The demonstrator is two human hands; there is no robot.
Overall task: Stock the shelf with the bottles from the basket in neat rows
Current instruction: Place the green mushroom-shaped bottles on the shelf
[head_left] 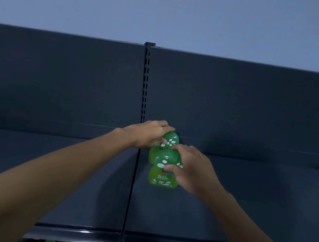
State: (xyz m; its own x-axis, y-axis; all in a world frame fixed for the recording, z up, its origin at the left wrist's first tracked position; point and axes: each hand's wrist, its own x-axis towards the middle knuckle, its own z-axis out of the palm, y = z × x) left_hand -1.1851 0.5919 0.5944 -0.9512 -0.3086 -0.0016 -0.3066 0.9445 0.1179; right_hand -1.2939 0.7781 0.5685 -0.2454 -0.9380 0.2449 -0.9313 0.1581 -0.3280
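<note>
Now | left hand curled over rear green bottle cap | right hand pinching front green bottle cap | both upright on dark shelf, one directly behind the other

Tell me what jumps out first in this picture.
Two bright green bottles with white-spotted caps stand out against the dark shelf, one behind the other at centre. The left hand grips the rear bottle by its cap; the right hand grips the front bottle likewise. A slotted post rises just left of them.
</note>
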